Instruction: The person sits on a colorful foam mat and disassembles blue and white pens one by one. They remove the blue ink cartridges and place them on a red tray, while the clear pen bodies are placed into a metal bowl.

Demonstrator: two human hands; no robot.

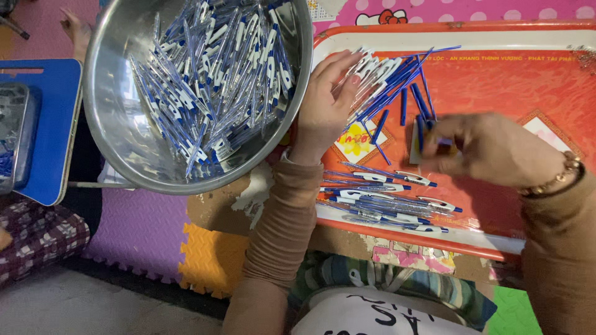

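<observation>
Left hand (326, 108) flat on pens (379, 77), grip open; right hand (490, 149) grip blurred, cannot tell; tray (434, 242) rim near.

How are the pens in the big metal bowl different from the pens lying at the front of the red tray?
The pens in the metal bowl are a deep, jumbled heap pointing every way; the pens at the front of the red tray lie flat in a thin layer, mostly lined up sideways. The bowl holds far more than the tray front does. No hand touches either group. Both are blue and white.
</observation>
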